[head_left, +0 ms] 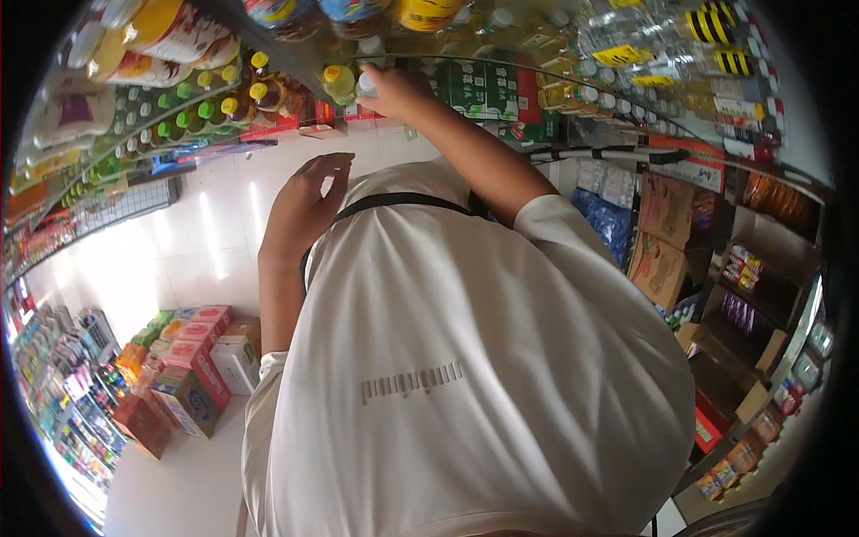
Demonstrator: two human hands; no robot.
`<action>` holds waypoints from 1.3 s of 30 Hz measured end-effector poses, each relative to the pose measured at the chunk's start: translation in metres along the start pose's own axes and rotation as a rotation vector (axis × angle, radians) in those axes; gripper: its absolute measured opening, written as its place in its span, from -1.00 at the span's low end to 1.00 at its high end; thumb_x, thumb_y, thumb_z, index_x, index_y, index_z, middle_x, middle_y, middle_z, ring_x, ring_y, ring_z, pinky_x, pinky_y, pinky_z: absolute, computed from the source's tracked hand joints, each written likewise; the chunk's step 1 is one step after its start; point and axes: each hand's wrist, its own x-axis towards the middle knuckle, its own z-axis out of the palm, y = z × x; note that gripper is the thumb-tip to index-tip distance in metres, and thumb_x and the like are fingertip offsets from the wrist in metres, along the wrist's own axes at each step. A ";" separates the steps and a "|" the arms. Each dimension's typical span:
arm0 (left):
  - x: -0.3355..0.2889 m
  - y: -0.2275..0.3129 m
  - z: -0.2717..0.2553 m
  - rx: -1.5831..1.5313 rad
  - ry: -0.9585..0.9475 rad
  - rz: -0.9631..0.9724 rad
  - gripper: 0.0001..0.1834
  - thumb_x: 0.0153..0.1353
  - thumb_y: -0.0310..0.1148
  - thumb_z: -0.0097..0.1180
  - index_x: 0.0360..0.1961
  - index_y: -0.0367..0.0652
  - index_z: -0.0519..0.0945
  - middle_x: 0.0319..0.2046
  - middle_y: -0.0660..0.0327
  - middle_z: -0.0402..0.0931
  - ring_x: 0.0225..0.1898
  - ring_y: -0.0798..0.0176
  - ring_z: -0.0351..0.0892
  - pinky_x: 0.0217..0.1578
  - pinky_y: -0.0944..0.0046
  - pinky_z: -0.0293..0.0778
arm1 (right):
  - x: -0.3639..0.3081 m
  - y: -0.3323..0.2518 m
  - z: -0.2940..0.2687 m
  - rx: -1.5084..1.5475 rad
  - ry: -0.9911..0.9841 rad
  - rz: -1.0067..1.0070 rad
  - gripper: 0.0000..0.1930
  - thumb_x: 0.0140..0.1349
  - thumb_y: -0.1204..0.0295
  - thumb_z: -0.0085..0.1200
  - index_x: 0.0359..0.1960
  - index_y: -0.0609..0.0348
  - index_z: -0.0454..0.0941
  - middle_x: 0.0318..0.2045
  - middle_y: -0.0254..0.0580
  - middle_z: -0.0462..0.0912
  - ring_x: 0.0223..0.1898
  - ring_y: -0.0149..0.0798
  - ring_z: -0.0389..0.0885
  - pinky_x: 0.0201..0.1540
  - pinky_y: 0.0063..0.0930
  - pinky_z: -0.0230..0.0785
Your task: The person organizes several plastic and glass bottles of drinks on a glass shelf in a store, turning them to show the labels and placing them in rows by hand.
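Note:
My right hand [394, 94] reaches forward to the shelf at the top of the head view. Its thumb and fingers are closed around the white cap end of a bottle [365, 85]; most of that bottle is hidden. Just left of it stands a bottle of pale yellow liquid with a yellow cap [338, 79]. My left hand [311, 199] hangs near my waist, empty, with its fingers loosely bent and the thumb apart from them.
Bottles with green caps [185, 119] and yellow caps [259, 91] fill the shelf on the left. Large jars [179, 36] stand above them. Green cartons [479, 89] sit beyond my right forearm. Stacked boxes [192, 358] rest on the floor at lower left; cardboard boxes [660, 237] are at right.

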 end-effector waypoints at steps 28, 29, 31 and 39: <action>0.005 -0.034 -0.050 -1.165 -0.436 -0.255 -0.21 0.40 -0.07 0.17 0.47 -0.30 0.20 0.00 -0.07 0.61 -0.14 0.06 0.72 -0.24 0.09 0.73 | -0.058 -0.125 -0.100 1.586 -0.152 0.347 -0.64 0.35 0.14 0.25 -0.03 0.10 0.52 -0.53 -0.40 0.49 -0.66 -0.49 0.34 -0.55 -0.50 0.34; 0.001 -0.034 -0.048 -1.275 -0.409 -0.242 -0.22 0.39 -0.07 0.17 0.47 -0.29 0.21 -0.02 -0.07 0.61 -0.15 0.05 0.72 -0.24 0.09 0.73 | -0.058 -0.125 -0.098 1.591 -0.219 0.266 -0.64 0.39 0.08 0.23 -0.04 0.08 0.52 -0.52 -0.44 0.48 -0.64 -0.52 0.28 -0.51 -0.53 0.31; -0.005 -0.026 -0.044 -1.421 -0.335 -0.219 -0.27 0.40 -0.02 0.10 0.40 -0.29 0.27 -0.08 -0.08 0.62 -0.25 0.00 0.74 -0.27 0.09 0.72 | -0.058 -0.133 -0.098 1.560 -0.230 0.276 -0.64 0.40 0.07 0.23 -0.05 0.08 0.52 -0.51 -0.46 0.49 -0.61 -0.52 0.32 -0.49 -0.52 0.33; -0.020 -0.018 -0.034 -1.575 -0.206 -0.262 -0.34 0.49 0.12 -0.07 0.30 -0.25 0.36 -0.10 -0.07 0.62 -0.31 -0.02 0.75 -0.28 0.07 0.70 | -0.071 -0.128 -0.092 1.320 -0.327 0.056 -0.56 0.43 0.05 0.21 0.03 0.20 0.55 -0.24 -0.42 0.55 -0.23 -0.54 0.53 -0.17 -0.58 0.43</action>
